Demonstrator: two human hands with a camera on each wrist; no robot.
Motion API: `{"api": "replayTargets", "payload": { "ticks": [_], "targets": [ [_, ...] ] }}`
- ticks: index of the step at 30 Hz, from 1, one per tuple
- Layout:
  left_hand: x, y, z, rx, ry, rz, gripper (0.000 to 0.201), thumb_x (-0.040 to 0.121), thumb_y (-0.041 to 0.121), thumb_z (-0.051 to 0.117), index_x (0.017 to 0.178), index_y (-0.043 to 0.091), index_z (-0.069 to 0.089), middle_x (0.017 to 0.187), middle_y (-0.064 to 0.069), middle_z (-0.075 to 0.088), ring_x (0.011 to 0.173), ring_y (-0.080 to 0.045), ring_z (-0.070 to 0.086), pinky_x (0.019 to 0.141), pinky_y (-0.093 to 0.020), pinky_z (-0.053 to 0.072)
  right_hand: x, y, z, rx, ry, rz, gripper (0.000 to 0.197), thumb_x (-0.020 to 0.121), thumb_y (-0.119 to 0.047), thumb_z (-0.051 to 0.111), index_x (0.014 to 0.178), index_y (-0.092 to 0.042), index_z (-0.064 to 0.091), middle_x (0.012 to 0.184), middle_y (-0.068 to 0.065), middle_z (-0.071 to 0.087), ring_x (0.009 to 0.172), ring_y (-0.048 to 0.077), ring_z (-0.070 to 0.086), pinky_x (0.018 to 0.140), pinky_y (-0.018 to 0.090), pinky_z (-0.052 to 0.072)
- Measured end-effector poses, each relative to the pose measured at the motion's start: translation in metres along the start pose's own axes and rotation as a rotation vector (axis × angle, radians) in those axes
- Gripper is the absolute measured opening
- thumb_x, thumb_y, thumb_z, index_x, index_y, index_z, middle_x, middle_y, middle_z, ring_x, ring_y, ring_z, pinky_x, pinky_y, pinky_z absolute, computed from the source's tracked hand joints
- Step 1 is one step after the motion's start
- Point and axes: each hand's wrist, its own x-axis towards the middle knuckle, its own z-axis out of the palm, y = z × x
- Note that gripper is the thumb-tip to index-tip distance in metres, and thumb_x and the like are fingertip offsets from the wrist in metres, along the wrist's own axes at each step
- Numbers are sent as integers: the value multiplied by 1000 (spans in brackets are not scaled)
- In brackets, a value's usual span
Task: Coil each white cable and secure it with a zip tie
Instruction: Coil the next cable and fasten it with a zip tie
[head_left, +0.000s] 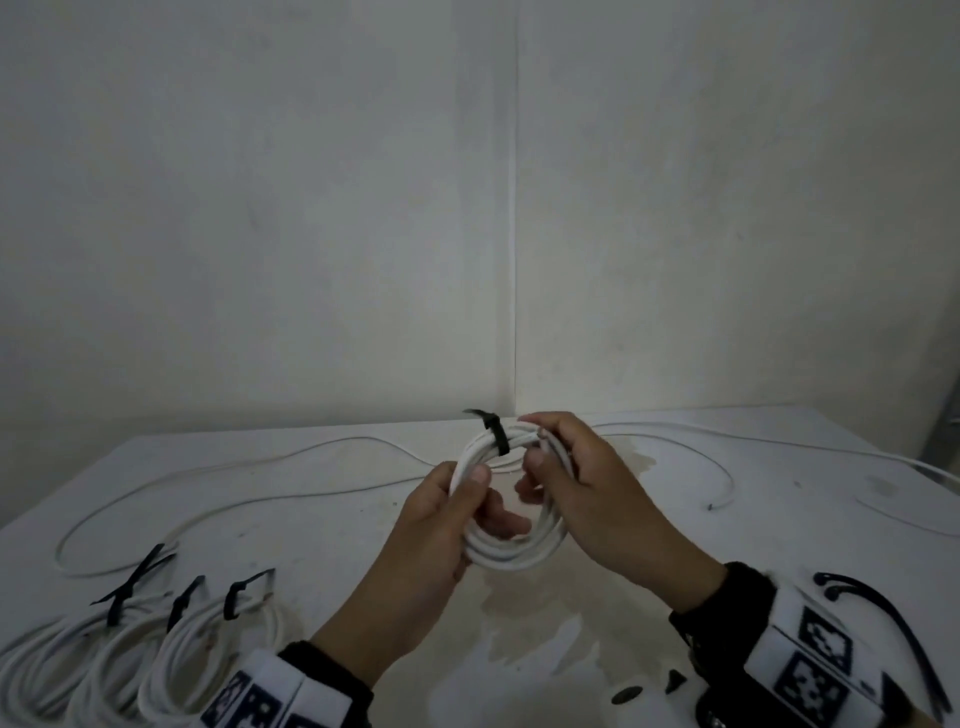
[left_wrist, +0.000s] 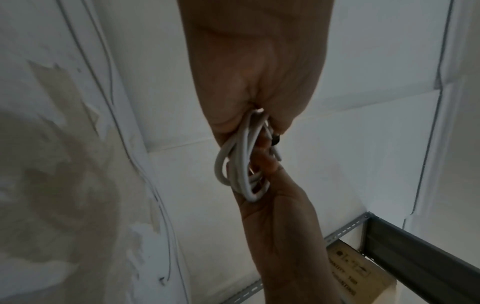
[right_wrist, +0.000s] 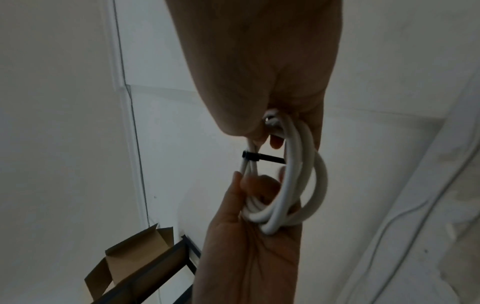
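A coil of white cable (head_left: 514, 545) is held upright above the table between both hands. A black zip tie (head_left: 494, 432) wraps its top, with the tail sticking out to the left. My left hand (head_left: 457, 514) grips the coil's left side, thumb on top and fingers through the loop. My right hand (head_left: 566, 467) grips the right and upper side next to the tie. The right wrist view shows the coil (right_wrist: 293, 185) and the zip tie (right_wrist: 259, 160) across it. In the left wrist view the coil (left_wrist: 241, 162) is seen edge-on between the two hands.
Three tied white coils (head_left: 135, 665) with black ties lie at the table's near left. Loose white cables (head_left: 218, 499) run across the back of the table (head_left: 322, 561). Spare black zip ties (head_left: 883, 618) lie at the near right. A metal shelf frame (left_wrist: 415, 248) stands beside the table.
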Motion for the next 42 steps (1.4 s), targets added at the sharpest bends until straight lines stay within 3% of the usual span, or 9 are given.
{"api": "replayTargets", "payload": {
  "ticks": [4,8,11,15,20,26,31,35,42],
  "targets": [
    [-1,8,1,-94,37,20,38,78,45,42,72,7,43,47,3,34,36,-8,31,51,-27,39,-3,-1,3,91,-122,57,20,97,-12,41,105,-25,54,69,-1,55,63,6,58,60,15,45],
    [6,12,-2,-90,179,15,38,92,36,41,63,11,40,42,8,25,34,-6,22,35,-19,30,-6,-8,10,332,-172,125,13,93,-23,45,95,-18,57,68,-2,48,63,10,48,66,23,40],
    [8,11,-1,-87,222,43,38,94,32,42,61,13,36,40,9,24,33,-6,20,33,-16,25,-6,-13,18,465,-105,170,31,93,-36,36,78,-12,47,63,-3,45,56,10,42,62,24,37],
    [5,9,-1,-55,172,31,35,95,29,40,65,11,40,42,7,29,34,-7,25,39,-20,32,-2,-8,27,259,42,101,34,99,-28,29,73,-10,41,57,-3,39,48,7,37,51,18,35],
    [-1,12,-21,37,79,-38,35,96,26,38,77,5,57,52,3,53,42,-9,47,54,-29,44,2,-7,30,241,16,113,38,100,-23,30,64,-15,36,54,-5,35,46,8,32,49,21,31],
    [-13,7,-33,-4,164,-41,31,98,25,35,79,6,51,49,9,37,37,-3,29,40,-17,33,-1,-3,55,263,-48,144,34,100,-27,28,73,-9,40,58,1,33,47,9,31,48,19,34],
    [-29,2,-67,284,190,-17,32,98,29,35,88,13,61,71,3,50,59,-4,47,63,-23,42,0,3,80,202,-80,147,36,100,-26,30,71,-10,46,52,-7,36,46,8,33,52,25,31],
    [-35,6,-99,376,206,-28,25,97,21,41,100,8,62,83,-2,60,72,-8,54,61,-11,48,3,7,103,194,-75,173,40,100,-27,32,63,-16,43,46,-11,40,44,5,35,54,27,33],
    [-44,2,-140,448,245,-9,23,95,12,46,81,15,65,76,-1,65,65,-2,61,65,-19,52,3,9,136,192,-127,256,42,100,-27,30,67,-12,50,60,2,50,52,11,50,56,20,41]
  ]
}}
